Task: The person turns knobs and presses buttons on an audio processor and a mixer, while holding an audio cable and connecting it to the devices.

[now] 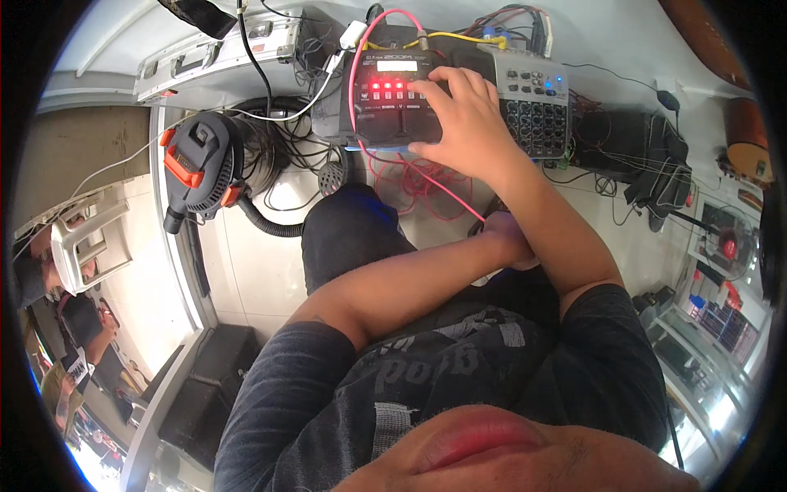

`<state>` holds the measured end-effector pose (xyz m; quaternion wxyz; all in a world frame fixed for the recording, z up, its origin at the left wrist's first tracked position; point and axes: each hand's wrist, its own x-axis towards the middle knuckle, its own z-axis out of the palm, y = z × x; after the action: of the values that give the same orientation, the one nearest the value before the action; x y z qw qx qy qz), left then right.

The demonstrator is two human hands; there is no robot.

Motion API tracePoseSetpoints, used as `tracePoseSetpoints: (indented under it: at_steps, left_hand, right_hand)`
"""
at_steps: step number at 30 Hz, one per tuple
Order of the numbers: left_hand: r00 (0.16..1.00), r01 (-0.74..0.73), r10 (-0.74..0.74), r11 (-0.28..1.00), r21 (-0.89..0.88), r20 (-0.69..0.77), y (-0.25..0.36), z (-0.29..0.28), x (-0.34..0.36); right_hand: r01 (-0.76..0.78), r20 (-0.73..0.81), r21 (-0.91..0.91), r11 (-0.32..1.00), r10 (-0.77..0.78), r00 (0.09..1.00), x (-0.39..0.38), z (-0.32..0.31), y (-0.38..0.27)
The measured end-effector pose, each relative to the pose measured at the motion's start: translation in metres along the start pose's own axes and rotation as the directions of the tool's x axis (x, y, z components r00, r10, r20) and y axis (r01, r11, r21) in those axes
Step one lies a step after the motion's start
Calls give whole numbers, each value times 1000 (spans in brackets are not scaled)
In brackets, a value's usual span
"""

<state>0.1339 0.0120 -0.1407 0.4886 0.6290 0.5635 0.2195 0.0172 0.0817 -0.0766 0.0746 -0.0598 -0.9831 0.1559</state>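
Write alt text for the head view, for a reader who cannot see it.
Seen from above, a person's right hand rests on a black recorder with lit red buttons, beside a grey mixer. The left hand crosses under the right forearm, mostly hidden. Cables and a grey-and-orange vacuum lie on the tiled floor.

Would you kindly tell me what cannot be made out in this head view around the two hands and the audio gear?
- Left hand: mostly covered by the right forearm, so what it holds is hidden.
- Black pedal unit: its right side is under the right hand.
- Grey mixer: knobs too small to tell their settings.
- Red cable: its lower end vanishes behind the forearm.
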Motion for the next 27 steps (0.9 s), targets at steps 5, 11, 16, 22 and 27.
tracePoseSetpoints:
  at_steps: [5, 11, 16, 22, 27]
  left_hand:
    - [974, -47, 49, 999, 15, -220, -6, 23, 2]
    - [990, -35, 47, 995, 91, -133, 4, -3, -8]
    - [985, -14, 25, 997, 71, -169, 1, 2, -11]
    - [994, -5, 4, 1000, -12, -107, 0, 0, -10]
    - [996, 4, 0, 999, 37, -86, -3, 3, -10]
  right_hand:
    - [-19, 37, 13, 1000, 18, 999, -1, 1, -6]
    - [9, -28, -21, 1000, -9, 1000, -9, 7, -9]
    - [26, -69, -17, 1000, -27, 997, -11, 12, -12]
    - [40, -114, -36, 999, -44, 993, -17, 20, -9]
    - [52, -134, -27, 998, -55, 989, -16, 20, -10]
